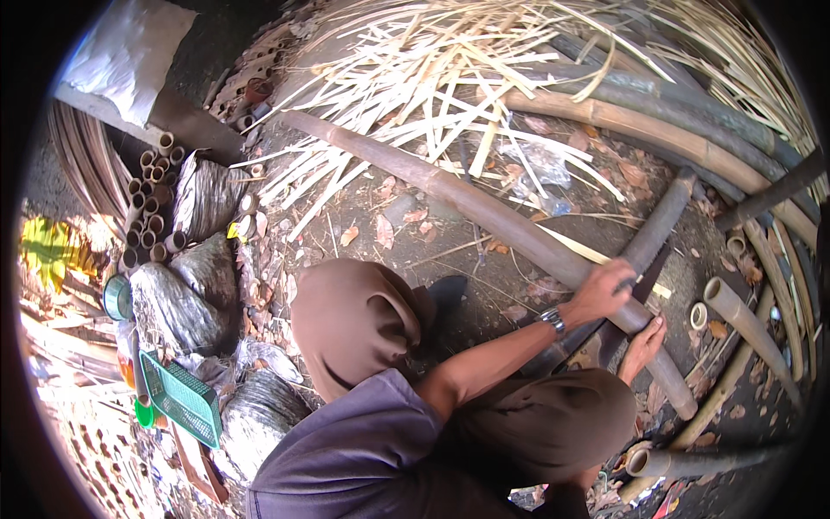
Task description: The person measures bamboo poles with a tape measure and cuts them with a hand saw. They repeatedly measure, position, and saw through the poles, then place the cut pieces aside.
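Brown cloth covers the knees (553,424) nearest, at five o'clock. Toward four, the right hand (642,350) closes round a bamboo pole (493,216), which slants from ten-thirty down to four. At three, the left hand (603,290), wearing a metal watch (552,320), curls its fingers against the pole; whether they grip the small dark object there, I cannot tell. Pale strips (441,69) lie heaped at twelve.

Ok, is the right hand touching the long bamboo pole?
Touching. Head view: the right hand has its fingers against the long bamboo pole, no gap visible.
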`<state>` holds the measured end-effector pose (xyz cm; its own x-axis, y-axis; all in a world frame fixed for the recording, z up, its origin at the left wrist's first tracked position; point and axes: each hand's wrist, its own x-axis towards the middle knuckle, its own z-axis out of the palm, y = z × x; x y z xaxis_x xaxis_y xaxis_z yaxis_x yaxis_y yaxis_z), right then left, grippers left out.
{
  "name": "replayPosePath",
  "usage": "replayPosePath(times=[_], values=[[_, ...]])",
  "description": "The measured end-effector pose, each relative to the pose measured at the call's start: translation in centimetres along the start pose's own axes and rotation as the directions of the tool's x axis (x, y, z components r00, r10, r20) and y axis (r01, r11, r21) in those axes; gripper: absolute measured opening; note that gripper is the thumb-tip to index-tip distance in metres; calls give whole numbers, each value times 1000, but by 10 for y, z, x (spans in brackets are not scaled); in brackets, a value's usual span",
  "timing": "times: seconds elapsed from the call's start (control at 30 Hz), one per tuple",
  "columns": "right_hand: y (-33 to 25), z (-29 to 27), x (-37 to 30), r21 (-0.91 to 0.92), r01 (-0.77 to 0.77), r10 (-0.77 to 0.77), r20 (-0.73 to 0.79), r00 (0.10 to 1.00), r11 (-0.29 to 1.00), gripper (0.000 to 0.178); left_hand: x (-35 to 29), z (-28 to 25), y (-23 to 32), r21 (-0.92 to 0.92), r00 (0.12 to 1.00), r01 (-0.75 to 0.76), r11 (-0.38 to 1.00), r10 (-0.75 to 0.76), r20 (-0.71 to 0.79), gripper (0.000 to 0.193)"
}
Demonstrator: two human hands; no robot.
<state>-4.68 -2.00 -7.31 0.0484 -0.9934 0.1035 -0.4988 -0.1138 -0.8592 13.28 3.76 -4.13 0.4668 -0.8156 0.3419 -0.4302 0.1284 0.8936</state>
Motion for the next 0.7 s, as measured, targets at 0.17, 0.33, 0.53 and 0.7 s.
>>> replayPosePath(times=[0.17,0.33,0.53,0.7], values=[[5,5,9,80,-57,66,-108,992,995,45,-13,-105,-84,223,390,697,682,-100,-915,71],[12,19,2,248,-48,82,-128,988,968,35,-15,-173,-126,-929,215,127,347,-924,-316,77],[7,4,-5,248,-27,68,-156,985,968,32,-13,-180,-88,-974,430,23,227,-881,-195,70],[-46,34,-23,254,-14,51,-139,989,967,34,18,-233,-79,-944,421,104,315,-873,-245,76]])
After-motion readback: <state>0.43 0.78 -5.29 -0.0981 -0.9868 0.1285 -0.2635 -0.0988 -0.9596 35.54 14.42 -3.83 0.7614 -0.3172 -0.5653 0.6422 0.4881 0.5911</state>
